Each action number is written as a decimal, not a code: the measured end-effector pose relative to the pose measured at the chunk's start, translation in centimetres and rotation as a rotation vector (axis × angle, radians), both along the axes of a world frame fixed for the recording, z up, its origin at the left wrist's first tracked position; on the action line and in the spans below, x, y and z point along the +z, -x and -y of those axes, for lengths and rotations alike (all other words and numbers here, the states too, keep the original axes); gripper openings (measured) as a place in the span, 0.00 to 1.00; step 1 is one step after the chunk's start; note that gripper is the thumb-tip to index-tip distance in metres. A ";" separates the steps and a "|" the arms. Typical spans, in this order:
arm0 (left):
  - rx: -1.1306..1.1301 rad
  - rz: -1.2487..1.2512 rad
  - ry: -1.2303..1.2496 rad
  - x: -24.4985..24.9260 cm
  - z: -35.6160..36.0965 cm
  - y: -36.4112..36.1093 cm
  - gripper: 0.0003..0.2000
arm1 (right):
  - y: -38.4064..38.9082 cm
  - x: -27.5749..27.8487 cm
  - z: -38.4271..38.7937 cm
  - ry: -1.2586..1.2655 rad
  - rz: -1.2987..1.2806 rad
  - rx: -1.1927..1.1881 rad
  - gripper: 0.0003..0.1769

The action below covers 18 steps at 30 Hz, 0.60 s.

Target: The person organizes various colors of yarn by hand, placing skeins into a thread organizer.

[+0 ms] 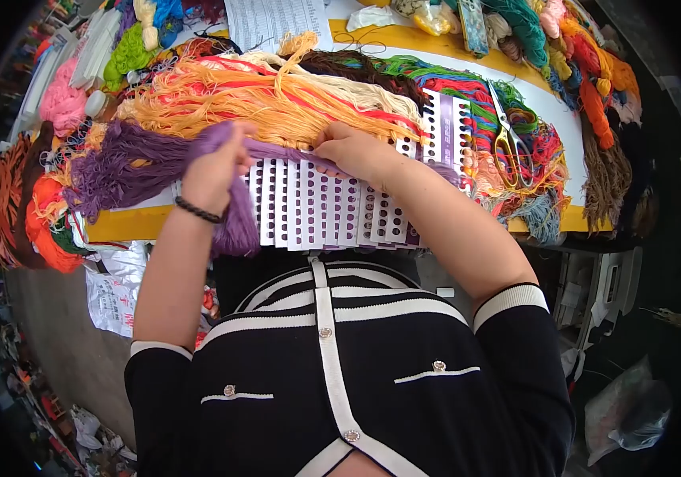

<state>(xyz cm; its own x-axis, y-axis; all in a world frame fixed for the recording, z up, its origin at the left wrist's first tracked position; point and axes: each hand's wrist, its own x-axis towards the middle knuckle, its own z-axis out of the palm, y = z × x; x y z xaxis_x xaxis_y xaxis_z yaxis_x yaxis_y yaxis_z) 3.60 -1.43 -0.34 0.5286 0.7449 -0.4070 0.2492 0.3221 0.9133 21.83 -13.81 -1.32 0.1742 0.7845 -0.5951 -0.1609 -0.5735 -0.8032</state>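
Note:
A thick bundle of purple embroidery thread (pixel 122 167) lies on the left, its loose ends spread over the table. My left hand (pixel 215 173) is closed around the purple thread, and part of it hangs below the wrist over the table edge. From there a stretched purple length runs right to my right hand (pixel 355 155), whose fingers pinch it above the cards. White thread cards (pixel 317 203) with rows of punched holes overlap in front of me, under the right hand. Orange and red thread (pixel 229 95) lies just behind both hands.
Gold-handled scissors (pixel 507 147) rest on multicoloured thread at the right. A printed sheet (pixel 277 20) lies at the back. Orange skeins (pixel 599 79) hang at the right edge, and pink yarn (pixel 62 99) sits at the left beside a small jar (pixel 100 105).

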 end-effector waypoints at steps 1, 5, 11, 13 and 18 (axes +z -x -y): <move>0.005 0.091 0.001 0.3 -1.1 1.2 0.11 | 0.1 0.1 0.0 0.005 0.075 0.041 0.06; 0.194 0.255 0.143 4.3 -4.6 5.1 0.11 | 0.1 0.7 0.1 0.020 0.414 0.174 0.06; 0.249 0.759 0.159 8.3 -9.5 11.1 0.14 | -0.2 -1.7 0.0 -0.033 0.284 0.141 0.12; 0.499 0.558 -0.007 8.5 -7.6 9.6 0.15 | 0.3 -1.7 0.4 -0.077 0.443 0.155 0.11; 0.086 0.271 0.040 6.1 1.3 8.9 0.14 | 5.6 4.2 2.0 -0.464 0.508 0.077 0.08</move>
<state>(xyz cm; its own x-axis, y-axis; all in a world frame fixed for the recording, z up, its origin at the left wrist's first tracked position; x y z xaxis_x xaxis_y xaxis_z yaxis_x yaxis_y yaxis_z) -5.26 -2.74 5.80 0.5576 0.7782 -0.2890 -0.0326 0.3684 0.9291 16.20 -15.80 2.91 0.2757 0.9597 -0.0543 0.3275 -0.1469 -0.9334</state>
